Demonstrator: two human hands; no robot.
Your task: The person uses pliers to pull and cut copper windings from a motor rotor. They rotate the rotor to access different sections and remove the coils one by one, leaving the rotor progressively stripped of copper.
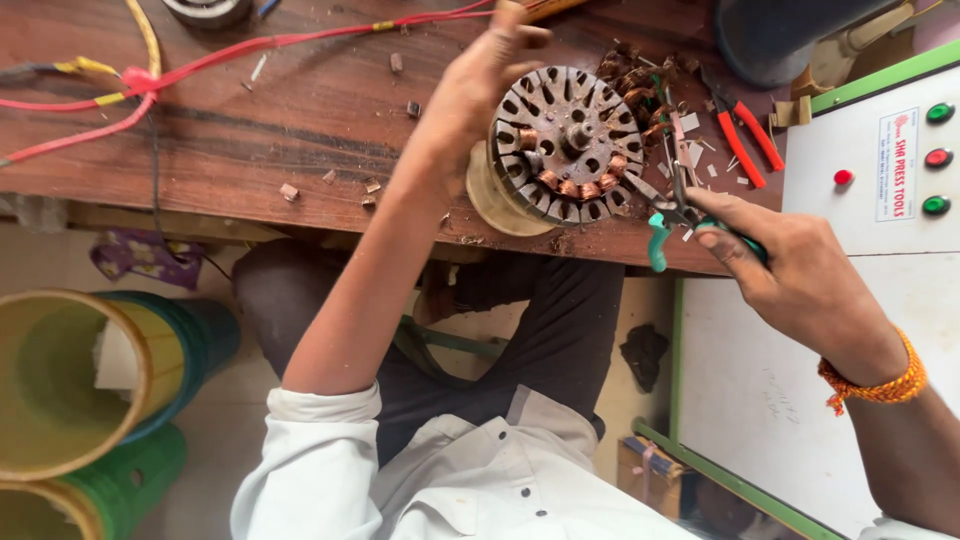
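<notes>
Wooden workbench (250,130) is carrying red and yellow wires (130,80), chips and copper scrap (640,80). Slotted motor stator (565,140) is sitting near the front edge, slots up, copper winding partly left in the lower slots. Left hand (480,85) is clasping its left rim, likely bracing it against the pull. Right hand (790,270) is clenching green-handled pliers (665,215), nose reaching into the right-side slots, so the stator is lying between both hands. Red-handled cutters (745,135) are lying just right of it, beside a white control box (880,170).

Scarred wooden bench (300,130) (stator (565,150), red pliers (745,135), perhaps scraps)
</notes>
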